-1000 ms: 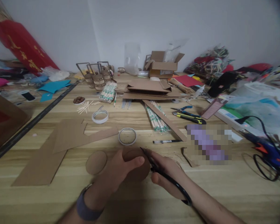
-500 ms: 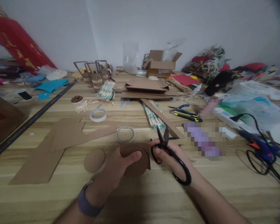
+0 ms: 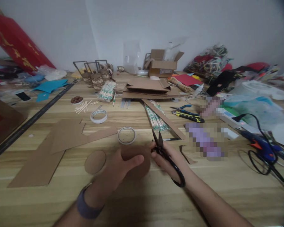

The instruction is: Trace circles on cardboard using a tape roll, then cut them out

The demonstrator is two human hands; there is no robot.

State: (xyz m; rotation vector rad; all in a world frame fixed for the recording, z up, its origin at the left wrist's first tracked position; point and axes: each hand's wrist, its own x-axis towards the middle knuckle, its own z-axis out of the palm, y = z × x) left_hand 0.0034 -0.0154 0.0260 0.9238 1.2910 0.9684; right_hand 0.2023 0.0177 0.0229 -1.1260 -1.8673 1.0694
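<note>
My left hand (image 3: 119,165) is closed on a piece of brown cardboard (image 3: 138,170), its thumb lying across the top. The cardboard's right edge looks rounded; its left part is hidden under my fingers. Black-handled scissors (image 3: 162,149) are in my right hand (image 3: 168,157), blades slightly apart and pointing away from me, just right of the cardboard. A cut cardboard disc (image 3: 95,162) lies flat to the left of my left hand. Beyond the cardboard rests a tape ring (image 3: 118,141). A narrow curled cardboard scrap (image 3: 185,155) lies right of my right wrist.
Large cardboard offcuts (image 3: 41,164) lie at left, with a tape roll (image 3: 98,121) behind. Bagged sticks (image 3: 153,118), a yellow-black cutter (image 3: 189,116) and pliers (image 3: 183,108) lie ahead. A blue glue gun (image 3: 266,146) with its cable is at right. Folded cardboard (image 3: 148,85) sits farther back.
My right hand and the scissors have shifted slightly left, and the scissors have turned. The cardboard's right side now looks rounded where a corner showed. The curled scrap is more fully in sight.
</note>
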